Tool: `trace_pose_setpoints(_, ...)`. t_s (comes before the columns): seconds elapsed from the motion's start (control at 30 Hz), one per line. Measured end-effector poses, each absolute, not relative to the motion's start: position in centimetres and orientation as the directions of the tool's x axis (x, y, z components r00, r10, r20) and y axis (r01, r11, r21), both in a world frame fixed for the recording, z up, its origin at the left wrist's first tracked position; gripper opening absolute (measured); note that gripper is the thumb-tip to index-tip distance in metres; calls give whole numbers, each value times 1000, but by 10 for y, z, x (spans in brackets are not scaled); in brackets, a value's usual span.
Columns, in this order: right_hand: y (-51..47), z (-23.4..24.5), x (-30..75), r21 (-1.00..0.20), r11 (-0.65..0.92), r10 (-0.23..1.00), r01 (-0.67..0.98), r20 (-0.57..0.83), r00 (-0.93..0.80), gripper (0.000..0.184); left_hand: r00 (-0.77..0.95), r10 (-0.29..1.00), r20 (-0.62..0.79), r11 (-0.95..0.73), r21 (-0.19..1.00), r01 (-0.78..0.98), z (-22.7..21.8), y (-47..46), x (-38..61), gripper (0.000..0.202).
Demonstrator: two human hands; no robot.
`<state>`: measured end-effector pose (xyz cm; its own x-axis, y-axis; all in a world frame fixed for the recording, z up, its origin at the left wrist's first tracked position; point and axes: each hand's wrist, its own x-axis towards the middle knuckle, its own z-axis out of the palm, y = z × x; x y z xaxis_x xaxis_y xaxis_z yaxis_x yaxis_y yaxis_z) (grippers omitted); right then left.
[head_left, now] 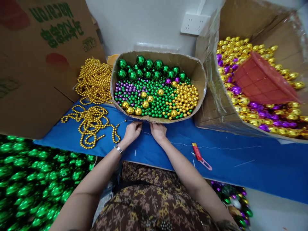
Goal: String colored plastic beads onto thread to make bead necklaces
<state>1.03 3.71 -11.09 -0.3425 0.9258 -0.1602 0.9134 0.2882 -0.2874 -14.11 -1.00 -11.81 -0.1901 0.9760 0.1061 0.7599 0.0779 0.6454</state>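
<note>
Close against the front of a cardboard box (158,120), my left hand (132,131) pinches a thin thread that runs left to a small bead and the gold bead strands. A silver watch sits on that wrist. My right hand (158,131) is just beside it, its fingers also pinched, with the pale thread (214,147) trailing away to the right across the blue cloth. The fingertips of both hands are partly hidden. Inside the box are large green balls (149,63), purple beads (127,89), small green beads (154,104) and gold beads (186,96).
Gold bead strands (92,123) lie on the blue table (228,160) at left, with a heap of them (93,80) behind. A red-and-pink cutter (199,155) lies at right. A large box (209,77) holds gold and purple beads and a red basket (262,78). Green balls (38,186) fill the lower left.
</note>
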Motion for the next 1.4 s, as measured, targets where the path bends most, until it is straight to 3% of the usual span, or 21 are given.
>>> trace_pose_setpoints(0.07, 29, -104, 19, -297, 323, 921, 899, -121, -371, 36, -192, 970, 149, 60, 619, 783, -114, -18, -138, 23)
trace_pose_setpoints(0.17, 15, -91, 37, -304, 406, 900, 862, -28, -434, 31, -176, 911, 374, -60, 540, 839, -97, -32, -127, 20)
trace_pose_setpoints(0.23, 4, -80, 54, -289, 519, 852, 805, 101, -513, 29, -105, 849, 518, -208, 510, 834, -80, -41, -113, 19)
trace_pose_setpoints(0.3, -6, -66, 71, -246, 635, 771, 732, 252, -585, 26, -10, 829, 559, -361, 547, 755, -62, -45, -95, 19)
trace_pose_setpoints(0.4, -16, -41, 96, -166, 710, 682, 685, 406, -608, 22, 93, 866, 492, -456, 696, 555, -36, -44, -69, 22)
trace_pose_setpoints(0.5, -22, -14, 118, -106, 719, 643, 687, 476, -600, 24, 147, 934, 326, -357, 868, 344, -19, -40, -51, 25)
trace_pose_setpoints(0.63, -25, 14, 148, -104, 698, 659, 709, 480, -578, 27, 221, 958, 182, -247, 917, 313, -7, -37, -45, 24)
trace_pose_setpoints(0.7, -26, 19, 163, -208, 674, 714, 709, 430, -553, 27, 270, 940, 210, -307, 867, 392, -3, -36, -46, 23)
trace_pose_setpoints(0.8, -29, 12, 179, -523, 558, 819, 644, 224, -528, 22, 353, 897, 267, -420, 764, 490, 1, -35, -46, 20)
trace_pose_setpoints(0.87, -35, 1, 183, -777, 350, 827, 523, -7, -563, 22, 410, 866, 285, -476, 719, 506, 2, -35, -43, 18)
trace_pose_setpoints(0.93, -42, -13, 181, -946, 52, 760, 320, -171, -627, 25, 437, 851, 290, -494, 722, 484, -2, -35, -39, 16)
trace_pose_setpoints(1.0, -49, -24, 175, -981, -181, 738, 66, -180, -651, 30, 392, 877, 277, -441, 786, 433, -9, -36, -37, 17)
trace_pose_setpoints(1.1, -53, -31, 166, -961, -221, 838, -168, -99, -537, 38, 213, 952, 218, -283, 894, 348, -23, -39, -34, 21)
trace_pose_setpoints(1.17, -52, -32, 160, -989, -106, 884, -106, -45, -466, 42, 131, 970, 204, -237, 913, 333, -32, -43, -34, 21)
trace_pose_setpoints(1.23, -50, -33, 154, -989, 96, 901, 114, 38, -432, 45, 107, 973, 206, -230, 913, 336, -38, -47, -32, 20)
trace_pose_setpoints(1.33, -47, -38, 144, -797, 404, 878, 449, 201, -434, 48, 125, 985, 122, -147, 964, 223, -44, -50, -29, 25)
trace_pose_setpoints(1.4, -46, -44, 138, -653, 514, 845, 557, 274, -458, 49, 141, 989, 42, -58, 992, 115, -48, -50, -28, 30)
